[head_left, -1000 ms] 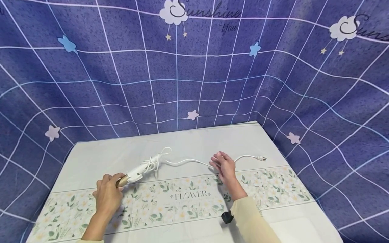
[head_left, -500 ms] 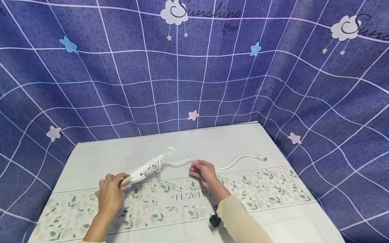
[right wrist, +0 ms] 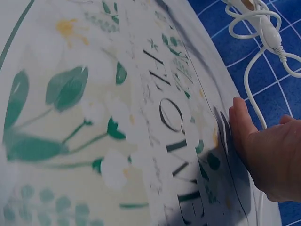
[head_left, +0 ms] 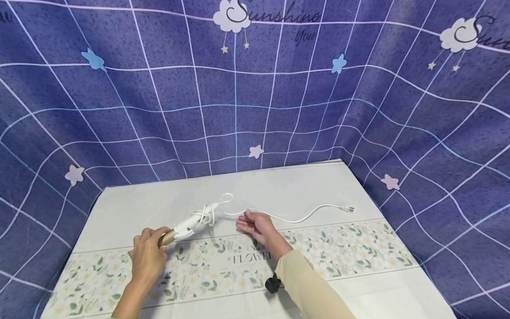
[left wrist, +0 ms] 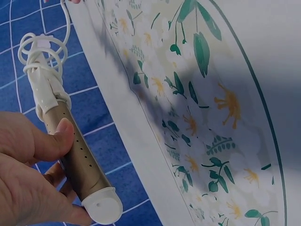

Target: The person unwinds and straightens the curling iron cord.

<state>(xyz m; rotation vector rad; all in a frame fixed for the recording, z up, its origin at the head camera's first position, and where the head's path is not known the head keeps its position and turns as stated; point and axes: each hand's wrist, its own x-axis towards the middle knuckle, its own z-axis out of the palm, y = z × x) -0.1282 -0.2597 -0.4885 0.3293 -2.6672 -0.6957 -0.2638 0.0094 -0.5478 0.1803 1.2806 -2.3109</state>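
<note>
My left hand (head_left: 149, 261) grips a curling iron (head_left: 185, 229) by its gold barrel (left wrist: 80, 150). The barrel has rows of small holes and a white cap at its tip, seen in the left wrist view. Thumb and fingers wrap around it from both sides. White cord (head_left: 205, 215) is wound in loops about the white handle, which points to the far right. My right hand (head_left: 260, 228), palm facing left and fingers extended, is at the loose cord (head_left: 296, 221) just right of the handle. In the right wrist view the cord (right wrist: 251, 89) passes behind this hand.
The cord runs right to a two-prong plug (head_left: 347, 208) on the white tabletop (head_left: 287, 186). A floral printed band (head_left: 350, 248) crosses the table. A blue gridded curtain (head_left: 255, 110) encloses the back and sides. Something small and black (head_left: 272, 283) sits at my right sleeve.
My right hand has moved left along the cord toward the curling iron, uncovering more of the cord near the plug. The left hand keeps its grip, almost still.
</note>
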